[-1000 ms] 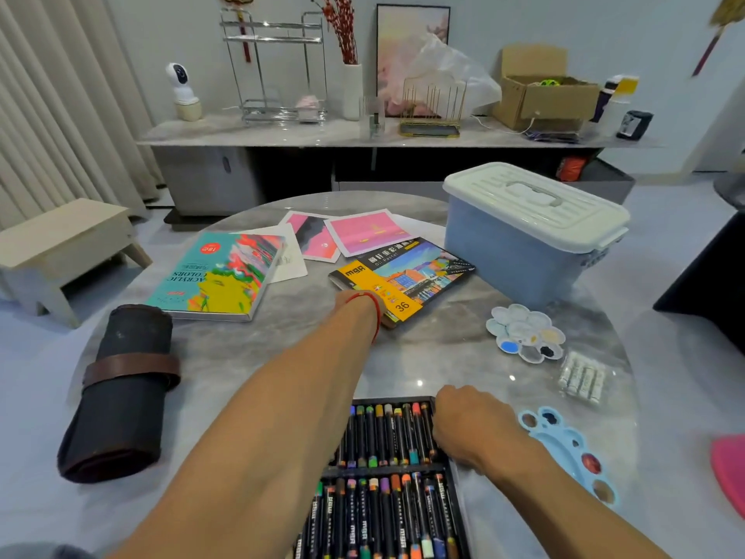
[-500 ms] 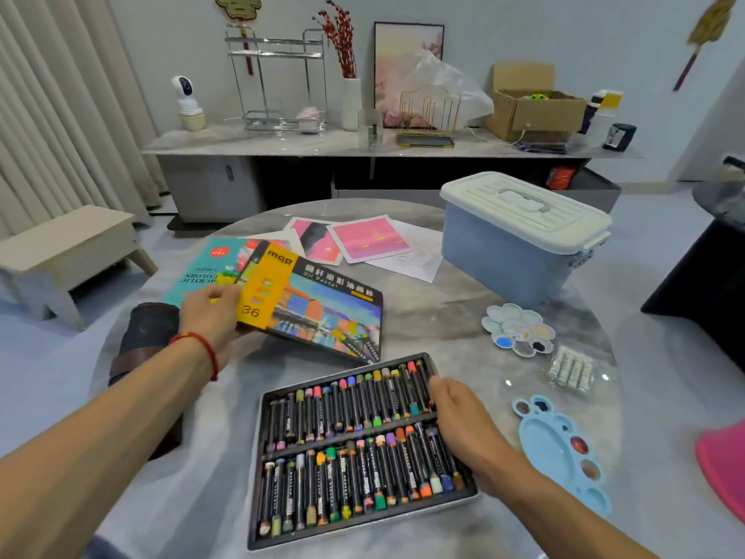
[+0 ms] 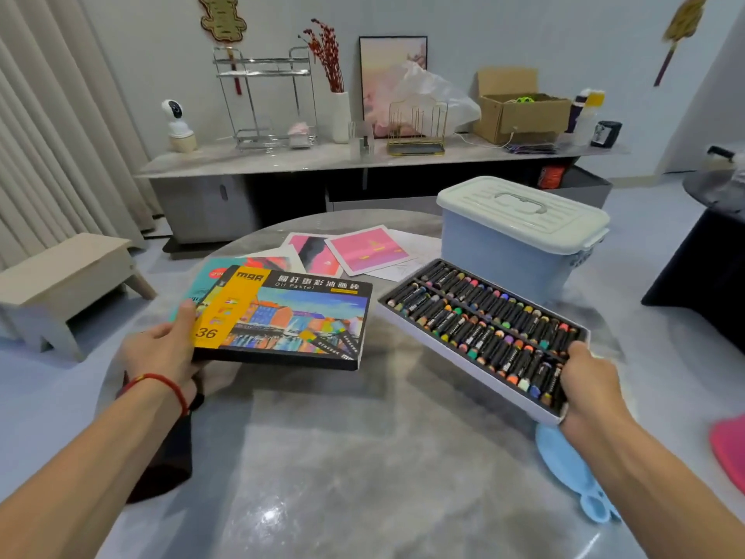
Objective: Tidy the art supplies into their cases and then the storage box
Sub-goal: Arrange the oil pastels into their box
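Both hands grip: left hand point(image 3: 161, 351) the sleeve point(image 3: 290, 316) (lifted), right hand point(image 3: 590, 381) the pastel tray point(image 3: 483, 324).

my left hand point(image 3: 161, 353) grips the pastel sleeve point(image 3: 282, 320) at centre left; my right hand point(image 3: 592, 385) holds the pastel tray point(image 3: 483, 328) at centre right, above the table point(image 3: 363, 457).
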Demonstrator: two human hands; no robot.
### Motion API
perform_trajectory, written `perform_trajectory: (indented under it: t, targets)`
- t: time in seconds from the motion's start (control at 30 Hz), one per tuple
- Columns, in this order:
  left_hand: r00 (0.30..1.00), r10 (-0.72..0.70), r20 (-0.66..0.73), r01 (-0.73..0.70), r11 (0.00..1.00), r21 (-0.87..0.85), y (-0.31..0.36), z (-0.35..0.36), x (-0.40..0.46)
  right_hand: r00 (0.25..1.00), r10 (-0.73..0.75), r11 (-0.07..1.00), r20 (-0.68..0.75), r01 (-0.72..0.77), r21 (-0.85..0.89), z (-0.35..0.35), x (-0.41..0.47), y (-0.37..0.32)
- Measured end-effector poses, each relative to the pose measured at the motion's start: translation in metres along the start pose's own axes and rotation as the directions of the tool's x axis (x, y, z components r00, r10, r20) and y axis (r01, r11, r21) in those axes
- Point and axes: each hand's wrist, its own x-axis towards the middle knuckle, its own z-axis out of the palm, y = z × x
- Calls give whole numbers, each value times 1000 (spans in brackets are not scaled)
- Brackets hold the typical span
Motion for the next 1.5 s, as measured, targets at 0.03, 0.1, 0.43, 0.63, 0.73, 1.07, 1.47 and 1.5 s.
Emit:
perform_trajectory:
  t: [0.03,0.1,0.43,0.63,0.73,1.07,1.47,1.5]
  targets:
    - [1000,-2,-5,2,1000,5,2,3,-5,1000,2,1000,-2,-2,9,0,0,0]
    - [1000,-12,1,12,1000,4,4,6,-12,1000,-6,1000,-12,6,-7,2,1,0]
    - [998,-43,43,46,997,-69,-8,15,-5,995,22,991,100,-9,-132,4,3,7]
    - [999,-14,-42,12,999,-36,-14,14,10,980,-7,967,199,57,-249,4,10,3]
    - [1000,-23,6,24,998,-60,-14,16,10,975,-15,958,222,77,-276,-2,16,-2]
    - [949,-134,284,155,987,-50,-19,31,-3,943,-38,948,330,139,-286,-8,3,-7]
    - [760,-321,565,296,945,138,-37,57,-77,813,197,980,548,-161,-114,62,-4,28]
    - [780,-338,527,341,935,95,-34,57,-69,806,179,984,564,-148,-100,70,-2,25]
